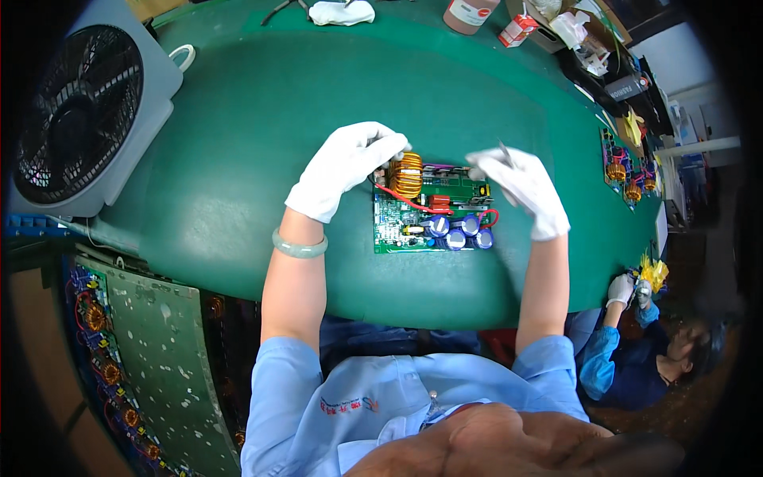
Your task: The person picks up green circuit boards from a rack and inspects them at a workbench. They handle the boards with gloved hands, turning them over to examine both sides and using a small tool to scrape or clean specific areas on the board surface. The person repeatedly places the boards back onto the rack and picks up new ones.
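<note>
A green circuit board point(389, 230) lies on the table in front of me, carrying several blue capacitors point(455, 239), red wires and a copper-wound ring coil point(406, 176) at its far left corner. My left hand point(350, 163), in a white glove, has its fingers closed at the coil; the exact grip is partly hidden. Just beyond the board's right side is my right hand point(517, 183), also gloved and somewhat blurred. Its fingers are closed around a slim dark tool point(505, 151), whose kind I cannot make out.
A grey fan point(87, 111) stands on the left of the green table point(262, 103). Far back are a white cloth point(342, 13), a bottle point(470, 14) and a small carton point(518, 30). More boards point(628, 171) lie right; others point(103, 350) sit lower left. A co-worker's gloved hand point(620, 289) shows at right.
</note>
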`<action>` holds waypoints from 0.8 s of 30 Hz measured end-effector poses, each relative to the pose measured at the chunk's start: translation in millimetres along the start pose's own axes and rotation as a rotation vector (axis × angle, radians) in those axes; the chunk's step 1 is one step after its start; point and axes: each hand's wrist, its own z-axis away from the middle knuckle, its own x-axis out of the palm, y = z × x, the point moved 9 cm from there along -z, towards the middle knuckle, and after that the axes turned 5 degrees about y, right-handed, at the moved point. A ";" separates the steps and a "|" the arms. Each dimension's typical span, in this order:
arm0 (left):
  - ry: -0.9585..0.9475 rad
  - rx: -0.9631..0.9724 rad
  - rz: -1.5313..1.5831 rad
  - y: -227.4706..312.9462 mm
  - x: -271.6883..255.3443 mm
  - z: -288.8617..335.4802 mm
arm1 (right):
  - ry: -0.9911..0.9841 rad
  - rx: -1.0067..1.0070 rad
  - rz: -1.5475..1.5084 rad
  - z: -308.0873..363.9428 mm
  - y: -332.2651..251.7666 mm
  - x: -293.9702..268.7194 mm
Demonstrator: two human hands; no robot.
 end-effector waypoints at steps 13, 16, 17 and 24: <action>-0.373 -0.109 0.277 13.8 19.2 30.6 | -0.223 -0.338 -0.078 23.8 61.3 5.2; -0.406 -0.071 0.248 16.0 37.6 23.9 | -0.261 -0.383 -0.042 21.4 65.3 4.0; -0.406 -0.059 0.189 17.0 42.2 22.9 | -0.258 -0.345 -0.074 21.6 70.3 3.2; -0.280 0.129 0.246 23.8 46.2 15.5 | -0.249 -0.070 -0.288 19.4 90.6 0.3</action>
